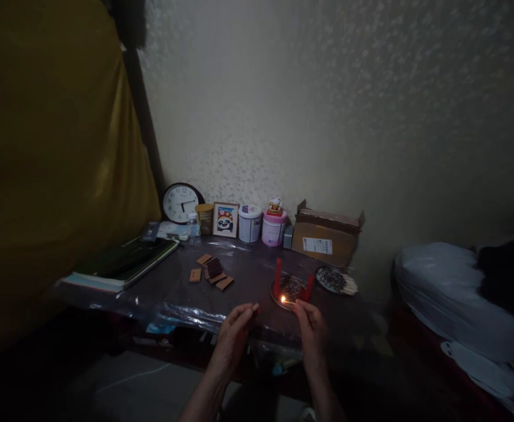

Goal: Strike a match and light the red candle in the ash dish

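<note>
1. Wall (327,117), pale and patterned, fills the back.
2. Yellow cloth (63,146) hangs down the left side.
3. Table (252,269), dark, stands before the wall under clear plastic that shines along the near edge.
4. Bundle (441,305), pale, lies at the far right with dark cloth (511,281) against it.
5. Box (305,231), brown cardboard with flaps up and a white label on its front, sits at the table's back right.
6. Books (136,261), the top one green, lie at the table's left end.
7. Clock (181,203), round and white-faced, leans at the back left.
8. Left hand (234,331): thumb and fingers pinch a tan piece (255,307), too small to make out fully, over the table's near edge.
9. Right hand (312,328): thumb and fingertips grip one end of a match (289,302), which points left towards the other hand.
10. Near plate (292,286), patterned, lies beyond the right hand; far plate (329,280), just to its right, bears a row of pale sticks (350,285).
11. Picture (225,221) of a panda stands beside two tins (249,225), one whitish, one pink; a figurine (275,205) tops the pink one.
12. Candles (278,275), two, red, rise at the near plate, one each side.
13. Matchboxes (213,268), several, lie together left of the plates.
14. Flame (283,299) burns at the match's free end, near the left candle; whether it touches, one cannot tell.
</note>
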`<state>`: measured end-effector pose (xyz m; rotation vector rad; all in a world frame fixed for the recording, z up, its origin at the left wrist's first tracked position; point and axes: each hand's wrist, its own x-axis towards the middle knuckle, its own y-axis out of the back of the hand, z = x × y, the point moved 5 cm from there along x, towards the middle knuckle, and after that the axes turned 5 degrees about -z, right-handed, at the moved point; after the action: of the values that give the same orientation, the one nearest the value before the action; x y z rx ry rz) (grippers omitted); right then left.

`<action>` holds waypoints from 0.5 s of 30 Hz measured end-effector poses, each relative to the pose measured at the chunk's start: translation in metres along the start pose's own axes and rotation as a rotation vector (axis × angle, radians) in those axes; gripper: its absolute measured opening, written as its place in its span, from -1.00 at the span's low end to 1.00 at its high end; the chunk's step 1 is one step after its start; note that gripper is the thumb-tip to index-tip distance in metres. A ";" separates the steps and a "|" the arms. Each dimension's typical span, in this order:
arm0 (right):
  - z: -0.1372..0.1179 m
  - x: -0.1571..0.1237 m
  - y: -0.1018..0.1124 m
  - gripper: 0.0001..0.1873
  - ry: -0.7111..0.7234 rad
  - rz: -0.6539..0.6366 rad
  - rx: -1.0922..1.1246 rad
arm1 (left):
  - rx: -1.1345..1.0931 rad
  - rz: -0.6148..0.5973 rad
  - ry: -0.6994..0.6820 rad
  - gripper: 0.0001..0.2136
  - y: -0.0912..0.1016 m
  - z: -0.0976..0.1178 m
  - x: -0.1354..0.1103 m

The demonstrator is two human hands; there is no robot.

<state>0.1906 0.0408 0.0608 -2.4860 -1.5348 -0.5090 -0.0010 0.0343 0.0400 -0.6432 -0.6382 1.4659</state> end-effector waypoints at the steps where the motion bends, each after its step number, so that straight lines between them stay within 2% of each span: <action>1: 0.001 0.000 0.000 -0.74 -0.004 -0.003 -0.002 | -0.004 -0.002 -0.001 -0.82 0.000 0.000 0.000; 15: -0.002 0.006 -0.006 -0.76 0.005 -0.025 0.058 | 0.003 -0.034 -0.007 -0.86 0.000 0.001 0.000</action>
<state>0.1874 0.0478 0.0645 -2.4238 -1.5576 -0.4670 -0.0014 0.0338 0.0405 -0.6227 -0.6493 1.4376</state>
